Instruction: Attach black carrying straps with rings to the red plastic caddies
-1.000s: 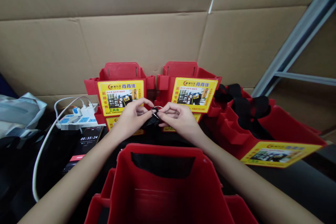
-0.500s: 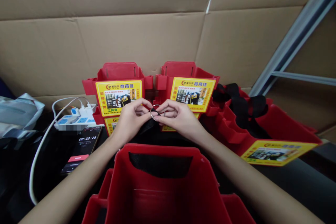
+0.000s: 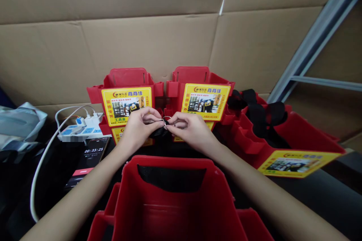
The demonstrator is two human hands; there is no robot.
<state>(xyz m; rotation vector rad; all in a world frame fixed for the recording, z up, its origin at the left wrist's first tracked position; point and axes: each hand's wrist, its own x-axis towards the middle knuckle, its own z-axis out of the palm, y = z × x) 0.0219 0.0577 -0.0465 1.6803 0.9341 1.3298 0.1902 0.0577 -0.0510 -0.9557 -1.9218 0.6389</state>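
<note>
Beyond the near red tool box point(image 3: 175, 214), my two hands meet with fingertips almost touching. Closed in a pinch, my left hand point(image 3: 143, 126) grips the end of a black webbing strap point(image 3: 158, 133). My right hand point(image 3: 188, 126) pinches a thin metal ring point(image 3: 167, 117), which is partly hidden by the fingers. Whether the ring passes through the strap I cannot tell. Black webbing also shows through the wide slot in the near box's back wall.
Stacked red tool boxes with yellow labels point(image 3: 126, 105) point(image 3: 206, 101) stand behind my hands. More boxes with black straps point(image 3: 256, 115) lie at right. On the left are a phone point(image 3: 94, 150), a power strip point(image 3: 82, 131) and a white cable point(image 3: 42, 165). Cardboard point(image 3: 147, 45) lines the back.
The ring has turned in my fingers and less of it shows. My right hand has tilted slightly lower, its fingertips closer to the left ones. The view has shifted a little.
</note>
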